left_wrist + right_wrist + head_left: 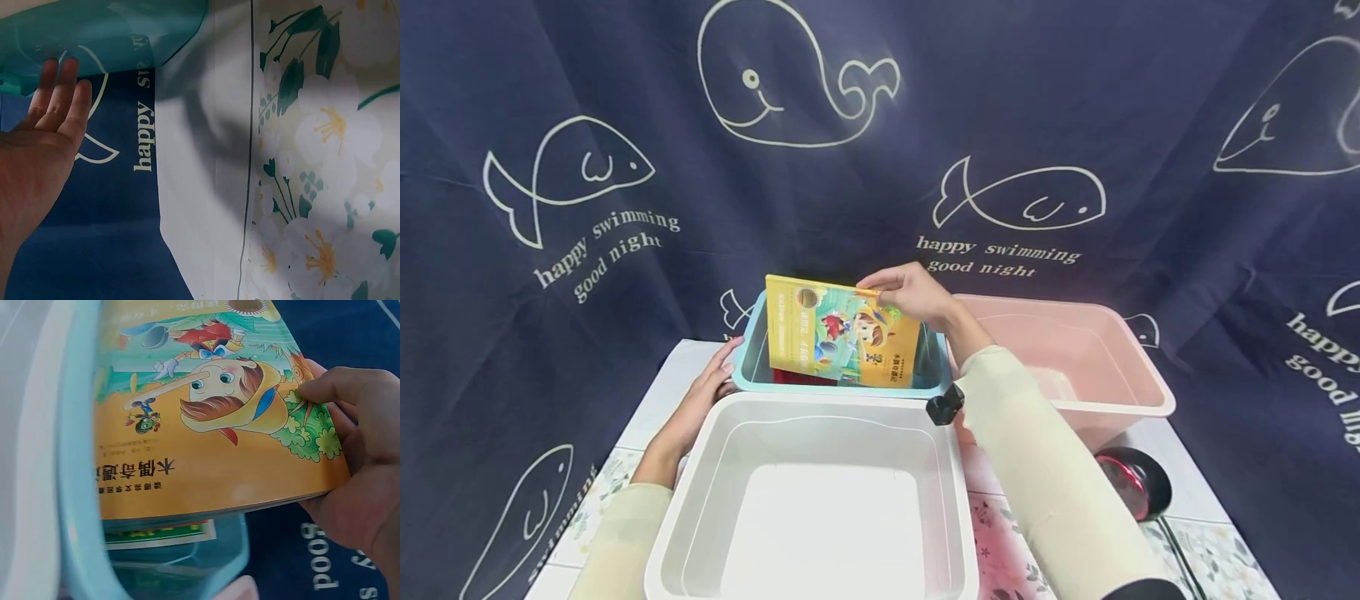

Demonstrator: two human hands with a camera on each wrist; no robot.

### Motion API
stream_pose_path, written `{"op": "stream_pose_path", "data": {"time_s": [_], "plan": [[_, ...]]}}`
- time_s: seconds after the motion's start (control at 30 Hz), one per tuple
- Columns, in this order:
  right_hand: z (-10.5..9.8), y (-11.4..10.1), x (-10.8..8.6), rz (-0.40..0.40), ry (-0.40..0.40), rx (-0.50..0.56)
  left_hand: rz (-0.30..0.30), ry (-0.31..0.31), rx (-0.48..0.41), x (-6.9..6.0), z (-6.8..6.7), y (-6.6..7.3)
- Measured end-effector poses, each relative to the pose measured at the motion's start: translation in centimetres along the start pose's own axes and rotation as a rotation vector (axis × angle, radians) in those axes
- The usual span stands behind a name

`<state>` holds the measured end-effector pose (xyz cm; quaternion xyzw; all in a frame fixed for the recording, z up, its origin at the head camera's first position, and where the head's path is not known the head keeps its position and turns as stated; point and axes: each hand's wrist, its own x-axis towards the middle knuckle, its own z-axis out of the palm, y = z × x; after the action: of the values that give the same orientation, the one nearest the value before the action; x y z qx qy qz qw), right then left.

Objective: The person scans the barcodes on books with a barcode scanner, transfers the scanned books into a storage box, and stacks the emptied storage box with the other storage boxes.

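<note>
A yellow and orange picture book (850, 333) with a long-nosed cartoon figure on its cover stands tilted inside the blue bin (745, 367). My right hand (913, 292) pinches its upper edge, thumb on the cover, as the right wrist view also shows with the right hand (356, 437). Below the book, another printed item (162, 536) lies in the bin. At the bin's left end, my left hand (703, 392) touches the outside with extended fingers. In the left wrist view the fingers of the left hand (47, 134) lie against the translucent blue-green wall (144, 37).
A white bin (700, 467) stands in front of the blue one. To the right is a pink bin (1097, 350), with a black mouse-like object glowing red (1138, 483) and its cable nearby. Behind hangs a dark blue curtain (850, 200). A floral cloth (325, 175) covers the table.
</note>
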<state>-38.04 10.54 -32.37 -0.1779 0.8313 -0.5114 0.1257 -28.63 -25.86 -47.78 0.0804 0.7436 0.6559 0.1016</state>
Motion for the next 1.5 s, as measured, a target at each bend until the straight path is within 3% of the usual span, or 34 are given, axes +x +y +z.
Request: {"op": "stream_pose_path", "data": {"time_s": [0.17,0.47,1.07,1.5], "plan": [[1.0,1.5,0.9,0.013,-0.023,-0.022,0.004,0.006,-0.012,0.0,-0.1,-0.1],[2.3,3.3,1.7,0.005,-0.144,-0.069,0.007,0.010,-0.020,0.1,0.1,-0.1],[3.2,7.4,2.9,0.102,-0.122,-0.063,0.011,0.009,-0.020,0.3,0.0,-0.1],[3.5,7.6,3.2,0.060,-0.091,-0.106,0.011,0.011,-0.017,0.3,-0.1,-0.3]]}}
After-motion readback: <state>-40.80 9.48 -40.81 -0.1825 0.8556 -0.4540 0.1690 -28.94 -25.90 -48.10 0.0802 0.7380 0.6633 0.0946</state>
